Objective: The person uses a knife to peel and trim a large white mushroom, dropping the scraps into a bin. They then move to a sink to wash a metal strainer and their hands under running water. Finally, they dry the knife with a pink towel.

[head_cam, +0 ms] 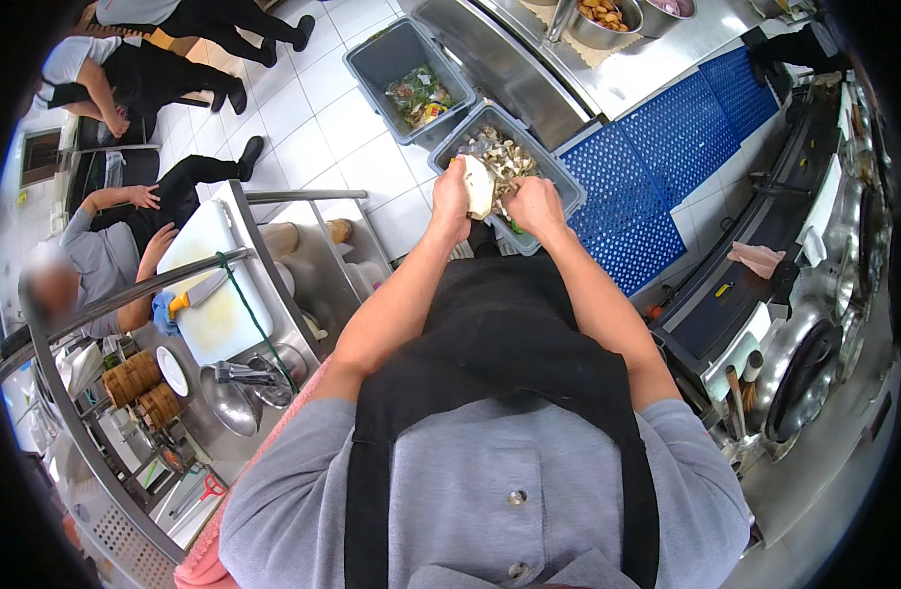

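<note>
My left hand point(452, 197) holds a pale, whitish piece with small dark specks point(479, 188), perhaps a peeled vegetable, over a grey plastic bin point(568, 193). Close to its right, my right hand point(533, 206) is over the same bin with its fingers curled; whether something small is between them I cannot tell. Brown and cream scraps point(503, 156) lie heaped in the bin below both hands, with a bit of green near the right hand.
A second grey bin point(402, 48) with green scraps and wrappers stands beyond. At left, a steel counter bears a white cutting board point(233, 324) and a yellow-handled knife point(192, 297). Blue perforated mats point(627, 191) cover floor at right. A co-worker point(108, 243) sits at left; others stand farther off.
</note>
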The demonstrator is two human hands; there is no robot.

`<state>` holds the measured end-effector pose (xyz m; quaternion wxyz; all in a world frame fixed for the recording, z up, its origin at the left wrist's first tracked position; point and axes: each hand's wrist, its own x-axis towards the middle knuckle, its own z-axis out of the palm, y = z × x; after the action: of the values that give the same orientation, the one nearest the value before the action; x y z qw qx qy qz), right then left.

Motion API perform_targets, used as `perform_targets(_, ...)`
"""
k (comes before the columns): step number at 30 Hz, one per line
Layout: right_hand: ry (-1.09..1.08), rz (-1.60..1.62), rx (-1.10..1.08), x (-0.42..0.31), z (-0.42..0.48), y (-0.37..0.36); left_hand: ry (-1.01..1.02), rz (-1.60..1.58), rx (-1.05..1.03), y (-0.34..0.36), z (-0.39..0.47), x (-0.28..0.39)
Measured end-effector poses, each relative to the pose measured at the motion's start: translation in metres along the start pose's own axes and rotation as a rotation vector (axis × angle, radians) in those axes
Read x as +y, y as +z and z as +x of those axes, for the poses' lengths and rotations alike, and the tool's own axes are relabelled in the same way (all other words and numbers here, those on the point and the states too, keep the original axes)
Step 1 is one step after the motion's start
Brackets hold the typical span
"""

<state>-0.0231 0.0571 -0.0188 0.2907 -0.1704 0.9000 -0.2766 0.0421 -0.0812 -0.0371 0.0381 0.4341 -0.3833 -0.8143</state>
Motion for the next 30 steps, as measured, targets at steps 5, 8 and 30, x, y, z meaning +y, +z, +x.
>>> perform_targets(5,-0.037,-0.121,0.021,-0.007,-0.001,0.007,0.06,0.196,0.092,0.006,-0.001,-0.006)
perform_targets(8,-0.026,-0.112,0.038,-0.007,0.001,0.007,0.145,0.406,0.141,0.01,-0.009,0.0)
perform_targets(30,-0.232,-0.098,0.178,-0.015,-0.027,0.009,-0.164,-0.387,0.054,0.012,0.022,0.003)
